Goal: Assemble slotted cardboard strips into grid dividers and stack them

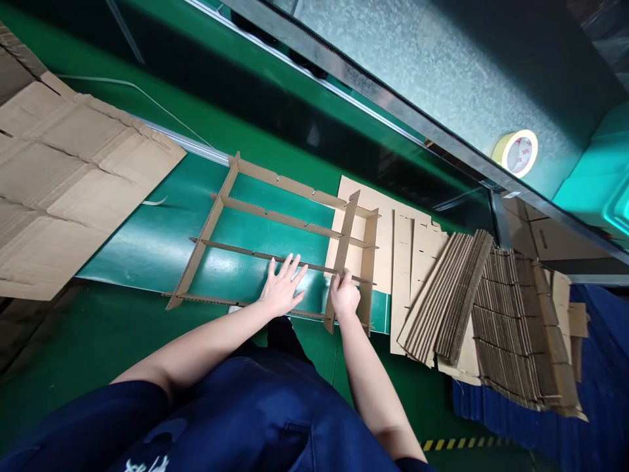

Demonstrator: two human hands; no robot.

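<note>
On the green bench surface [147, 210] lies a cardboard divider grid [206, 223], made of long strips slotted through cross strips. My left hand [284, 287], fingers spread and open, rests at a long strip near the grid's front middle. The fingers of my right hand [345, 296] are closed around a cardboard cross strip [350, 229] towards the right end of the grid. Another cross strip [368, 252] stands just to the right of it. My right palm hides part of the joint where the strips meet.
Stacked cardboard strips [447, 295] and more bundled strips [515, 334] lie to the right, beside a flat cardboard sheet [386, 249]. Large flattened cardboard [88, 177] covers the left. A tape roll [515, 153] sits on the metal shelf [393, 52] above, near a turquoise bin [599, 170].
</note>
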